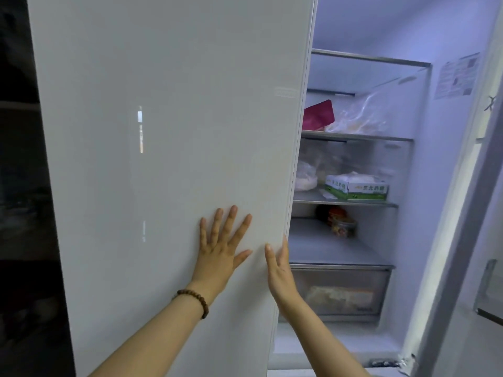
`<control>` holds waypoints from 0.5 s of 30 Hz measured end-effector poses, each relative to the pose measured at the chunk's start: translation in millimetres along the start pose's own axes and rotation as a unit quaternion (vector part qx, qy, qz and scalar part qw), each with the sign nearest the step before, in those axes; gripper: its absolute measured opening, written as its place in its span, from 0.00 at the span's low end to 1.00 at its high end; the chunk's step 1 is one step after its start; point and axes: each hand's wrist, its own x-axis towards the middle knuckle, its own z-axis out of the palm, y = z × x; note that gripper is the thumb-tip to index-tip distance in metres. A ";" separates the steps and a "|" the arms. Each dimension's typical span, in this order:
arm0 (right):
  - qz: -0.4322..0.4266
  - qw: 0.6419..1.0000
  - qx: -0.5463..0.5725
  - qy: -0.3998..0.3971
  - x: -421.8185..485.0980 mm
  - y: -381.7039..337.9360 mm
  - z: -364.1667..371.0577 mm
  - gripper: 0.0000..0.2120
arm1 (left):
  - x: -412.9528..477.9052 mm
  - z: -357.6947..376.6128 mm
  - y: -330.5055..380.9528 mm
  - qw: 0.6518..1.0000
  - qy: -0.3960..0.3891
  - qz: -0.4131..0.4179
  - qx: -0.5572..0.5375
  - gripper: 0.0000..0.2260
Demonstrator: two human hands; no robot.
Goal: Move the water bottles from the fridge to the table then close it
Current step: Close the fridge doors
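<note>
A tall white fridge door [168,131] fills the left and middle of the head view. My left hand [221,246] lies flat on its front with fingers spread; a bead bracelet is on that wrist. My right hand [280,270] is at the door's right edge, thumb on the front face, fingers reaching past the edge where I cannot see them clearly. The lit fridge interior [353,240] shows to the right of the door. No water bottle is visible on its shelves.
Shelves hold a red pack [318,115], clear plastic bags [359,118], a green-and-white carton [356,187] and a small jar [341,224]. A clear drawer [340,292] sits at the bottom. Another open door [487,268] stands at the far right. Left of the fridge is dark.
</note>
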 end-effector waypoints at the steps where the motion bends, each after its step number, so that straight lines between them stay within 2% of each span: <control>1: -0.006 1.000 -0.005 0.010 1.4 0.8 2.5 0.33 | 0.8 1.4 0.2 1.000 -0.006 -0.002 0.004 0.32; 3: -0.023 0.999 -0.016 0.029 2.1 3.1 6.1 0.37 | 0.0 4.7 0.7 1.000 -0.012 -0.004 0.008 0.32; 6: -0.033 0.999 -0.014 0.023 4.2 7.3 4.3 0.37 | -1.1 4.4 0.7 1.000 -0.022 -0.004 0.020 0.32; 11: -0.019 0.999 -0.011 -0.046 3.1 7.8 -7.8 0.37 | 1.2 -2.9 2.6 0.998 -0.050 -0.013 0.032 0.32; 15: -0.017 0.992 -0.055 -0.111 -5.4 8.3 -31.6 0.31 | 0.6 -17.7 3.9 0.996 -0.083 -0.021 0.017 0.33</control>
